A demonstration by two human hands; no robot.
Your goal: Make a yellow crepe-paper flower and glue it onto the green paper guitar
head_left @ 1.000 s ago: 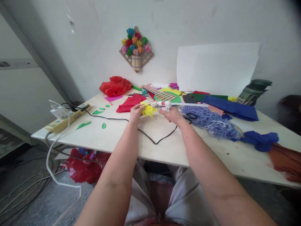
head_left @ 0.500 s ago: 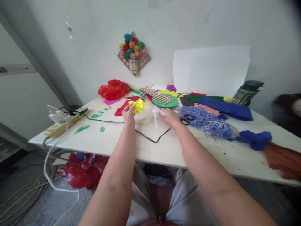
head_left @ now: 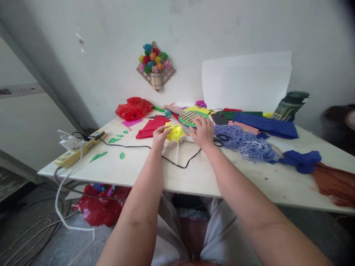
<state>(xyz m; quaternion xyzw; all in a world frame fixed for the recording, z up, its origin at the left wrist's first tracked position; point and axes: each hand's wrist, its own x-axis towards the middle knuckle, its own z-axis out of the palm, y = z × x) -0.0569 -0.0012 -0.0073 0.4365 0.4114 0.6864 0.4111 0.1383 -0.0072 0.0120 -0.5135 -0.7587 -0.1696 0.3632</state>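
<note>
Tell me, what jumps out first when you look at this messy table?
The yellow paper flower pinched in the left hand at the table's middle, with the right hand open beside it. Then the purple rubber bands heaped to the right, and the colourful flower basket on the wall.

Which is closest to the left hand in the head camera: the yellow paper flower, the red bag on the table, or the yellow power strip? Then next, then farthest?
1. Yellow paper flower: held in the left hand.
2. Red bag: behind it, toward the wall.
3. Yellow power strip: far out at the table's left edge.
</note>
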